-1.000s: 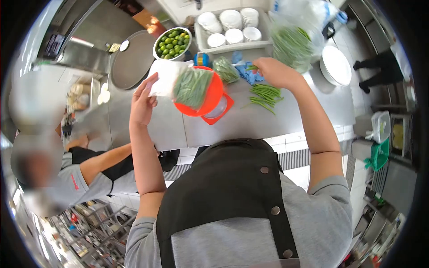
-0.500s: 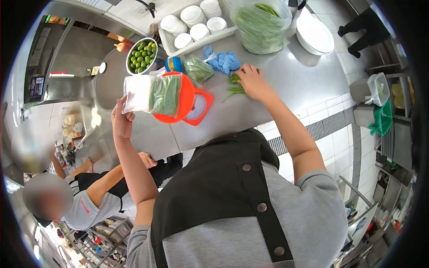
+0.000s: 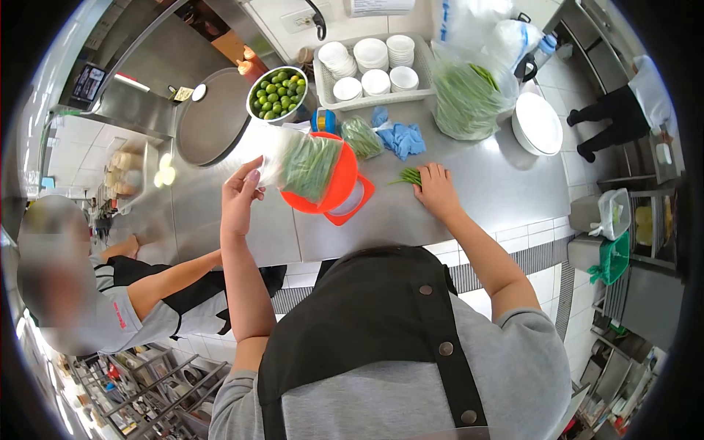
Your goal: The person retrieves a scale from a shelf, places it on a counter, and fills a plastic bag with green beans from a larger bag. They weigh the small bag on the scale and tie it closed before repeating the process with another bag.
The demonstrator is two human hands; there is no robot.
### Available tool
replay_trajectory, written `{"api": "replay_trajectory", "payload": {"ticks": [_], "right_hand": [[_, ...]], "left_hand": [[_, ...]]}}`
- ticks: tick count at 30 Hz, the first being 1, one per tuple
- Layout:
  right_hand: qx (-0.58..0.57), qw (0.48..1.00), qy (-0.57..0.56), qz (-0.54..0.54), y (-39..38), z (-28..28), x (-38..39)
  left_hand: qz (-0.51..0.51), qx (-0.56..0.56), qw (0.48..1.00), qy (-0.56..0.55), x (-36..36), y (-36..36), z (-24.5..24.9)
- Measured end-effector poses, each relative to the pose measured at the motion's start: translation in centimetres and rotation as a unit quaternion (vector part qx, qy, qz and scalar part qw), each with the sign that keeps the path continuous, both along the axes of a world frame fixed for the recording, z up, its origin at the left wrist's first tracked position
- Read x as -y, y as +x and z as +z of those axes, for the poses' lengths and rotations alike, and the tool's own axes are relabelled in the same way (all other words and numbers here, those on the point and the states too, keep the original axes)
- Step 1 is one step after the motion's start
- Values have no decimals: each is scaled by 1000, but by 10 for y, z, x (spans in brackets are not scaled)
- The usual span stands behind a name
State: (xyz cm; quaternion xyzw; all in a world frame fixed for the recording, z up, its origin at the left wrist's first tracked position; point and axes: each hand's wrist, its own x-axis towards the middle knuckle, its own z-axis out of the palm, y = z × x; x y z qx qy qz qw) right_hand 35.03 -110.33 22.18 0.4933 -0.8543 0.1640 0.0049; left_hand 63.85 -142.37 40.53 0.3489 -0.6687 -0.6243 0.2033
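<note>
My left hand (image 3: 240, 196) pinches the loose end of a clear plastic bag (image 3: 312, 169) packed with cut green stalks. The filled part of the bag rests on the round plate of an orange kitchen scale (image 3: 349, 176), whose dial faces toward me. To the right, my right hand (image 3: 438, 192) lies on the steel counter with its fingers closed over a small bunch of loose green stalks (image 3: 408, 175). Some stalk ends stick out to the left of these fingers. A smaller bag of greens (image 3: 361, 138) lies just behind the scale, next to a crumpled blue cloth (image 3: 402, 139).
Behind stand a bowl of limes (image 3: 279, 94), a white crate (image 3: 425, 67) of stacked small white dishes, and a large bag of green stalks (image 3: 469, 99). A white tub (image 3: 537, 125) sits at the right. A co-worker (image 3: 139, 301) stands at my left; another person (image 3: 623, 110) is far right.
The view has shifted, so the counter sits lower and further right. My left hand still holds the bag, its loose end now more bunched. Fewer loose stalks show beside my right hand.
</note>
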Motion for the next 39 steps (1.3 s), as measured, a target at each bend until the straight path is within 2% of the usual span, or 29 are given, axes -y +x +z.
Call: {"api": "replay_trajectory", "payload": {"ticks": [3,6,7,8,10,13,16,18,21,24,27,29,32,34,35,37,39], "right_hand": [[-5,1000,14,6,-11,-9,7],[-10,996,-16,85,-27,-7,4],[-1,995,-14,95,-28,5,6],[8,994,-13,106,-29,18,4],[17,992,-13,124,-25,40,10],[-2,990,-38,133,-27,65,32],[-23,984,-112,136,-25,100,64],[-2,972,-182,149,-17,140,85],[124,942,-242,198,7,200,115],[254,906,-257,220,32,235,135],[464,826,-212,239,47,262,138],[465,812,-244,255,60,274,140],[439,795,-295,298,59,275,145],[431,771,-333,331,62,300,136],[507,734,-345,291,70,314,131],[443,766,-339,320,76,333,127],[399,782,-313,363,74,330,129]], "left_hand": [[42,10,999,2,-7,-1,1],[30,-13,998,-59,-7,0,2],[12,-19,995,-95,-9,-3,5],[-8,6,983,-181,-5,-5,6],[-42,68,937,-339,1,-7,5],[33,162,974,-156,1,-27,18],[-12,34,968,-250,-18,-39,56],[-27,9,962,-272,-35,-47,89],[-67,-6,944,-324,-45,-55,105],[-100,-38,930,-352,-61,-53,123],[-88,-87,923,-366,-72,-44,142],[-54,-128,927,-347,-78,-35,148],[-32,-200,934,-295,-68,-22,137],[-27,-367,917,-157,-65,-22,143],[-27,-443,893,-81,-64,-23,144],[-178,-347,918,-75,-51,-16,113],[-254,-244,922,-162,-50,-10,85]]}}
